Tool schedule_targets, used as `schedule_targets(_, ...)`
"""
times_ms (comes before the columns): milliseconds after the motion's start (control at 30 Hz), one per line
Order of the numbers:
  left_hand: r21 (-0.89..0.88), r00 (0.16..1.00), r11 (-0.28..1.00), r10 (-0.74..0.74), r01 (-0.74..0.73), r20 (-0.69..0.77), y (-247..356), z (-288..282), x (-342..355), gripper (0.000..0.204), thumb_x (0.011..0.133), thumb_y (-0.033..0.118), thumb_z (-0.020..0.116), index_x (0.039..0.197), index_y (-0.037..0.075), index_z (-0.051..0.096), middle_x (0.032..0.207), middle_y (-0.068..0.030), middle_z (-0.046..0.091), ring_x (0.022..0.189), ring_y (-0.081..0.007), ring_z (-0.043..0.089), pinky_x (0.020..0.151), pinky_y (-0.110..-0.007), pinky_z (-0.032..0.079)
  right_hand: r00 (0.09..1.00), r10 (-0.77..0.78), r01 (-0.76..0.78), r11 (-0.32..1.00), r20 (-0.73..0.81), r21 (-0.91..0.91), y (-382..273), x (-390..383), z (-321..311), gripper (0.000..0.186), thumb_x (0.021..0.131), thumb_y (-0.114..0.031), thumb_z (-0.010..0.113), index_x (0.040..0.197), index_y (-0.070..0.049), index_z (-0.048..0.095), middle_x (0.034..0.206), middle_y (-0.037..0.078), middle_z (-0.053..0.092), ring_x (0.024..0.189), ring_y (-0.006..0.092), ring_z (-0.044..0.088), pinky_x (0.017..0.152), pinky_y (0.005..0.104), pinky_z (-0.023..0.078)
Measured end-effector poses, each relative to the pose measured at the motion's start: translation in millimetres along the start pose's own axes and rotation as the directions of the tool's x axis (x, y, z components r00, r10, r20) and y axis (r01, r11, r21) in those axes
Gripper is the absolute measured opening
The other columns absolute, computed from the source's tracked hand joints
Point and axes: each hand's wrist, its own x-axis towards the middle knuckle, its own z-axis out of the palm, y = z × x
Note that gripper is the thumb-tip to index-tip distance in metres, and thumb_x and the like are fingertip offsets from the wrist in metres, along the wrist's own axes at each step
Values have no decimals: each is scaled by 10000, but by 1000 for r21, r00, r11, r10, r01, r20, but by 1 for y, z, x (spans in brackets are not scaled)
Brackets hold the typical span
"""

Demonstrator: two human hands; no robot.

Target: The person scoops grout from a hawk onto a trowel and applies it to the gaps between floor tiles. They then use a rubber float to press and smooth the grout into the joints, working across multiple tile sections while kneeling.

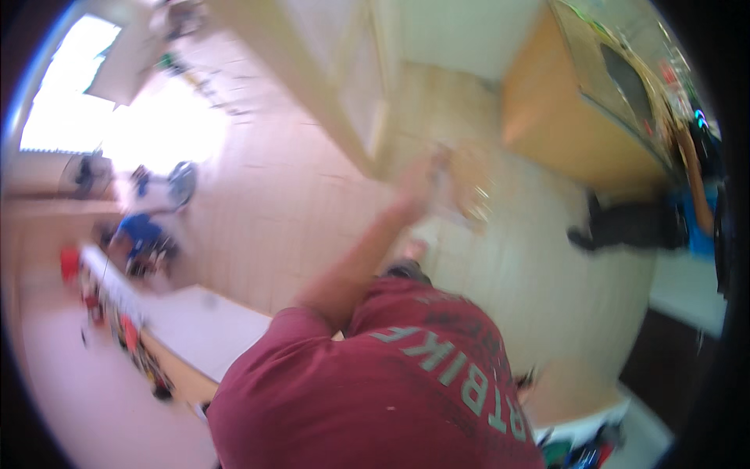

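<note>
My left hand (424,178), at the end of my outstretched forearm, is closed on a blurred clear plastic bag (471,186) with tan contents, held out over the pale floor (516,281) above my foot. Motion blur hides what exactly is inside. My right hand is out of sight. My dark red shirt fills the lower middle of the picture.
A wooden cabinet (562,117) stands upper right, a person (625,223) beside it. A cream panel frame (367,141) is ahead. At left are another person (141,234) in blue, a fan (82,176) and a white-topped bench (199,328). A wooden surface (574,383) sits lower right.
</note>
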Motion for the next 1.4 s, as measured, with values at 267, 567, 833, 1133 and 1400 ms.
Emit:
schedule_targets(267,-821,988,568,-151,56,-37,0,-55,41,403,1106,341,469,1353,42,582,1314,-69,644,1220,-219,611,1056,-394,492,921,370,-305,487,122,818,-147,15,95,168,965,-213,627,875,-76,665,734,49,674,633,203,644,583,316,570)
schedule_targets(567,-677,963,731,-110,-90,-247,37,-41,24,457,1116,356,427,1435,39,511,1392,-87,593,1270,-257,587,1085,-429,484,851,516,-389,494,98,777,-137,55,127,154,958,-239,653,902,-96,640,716,27,641,588,190,615,544,308,559)
schedule_targets(833,-637,924,740,-53,-218,-378,50,34,-12,428,1116,353,420,1421,68,518,1354,-92,601,1217,-261,602,1038,-434,507,801,541,-549,492,256,676,-155,178,133,162,982,-255,631,925,-103,622,725,32,628,603,180,613,531,276,539)
schedule_targets(1133,-663,874,715,-154,-223,-460,79,171,-34,419,1099,359,464,1398,75,537,1337,-98,608,1203,-261,615,992,-440,540,844,429,-530,577,321,621,-217,347,107,145,971,-264,645,984,-121,621,791,31,650,610,200,569,516,306,457)
schedule_targets(1400,-684,905,698,-125,-212,-407,109,231,-22,383,1106,329,448,1360,70,569,1282,-104,642,1140,-258,647,958,-427,560,863,379,-505,600,336,620,-208,375,94,165,979,-272,626,941,-112,615,730,29,608,578,187,551,499,302,451)
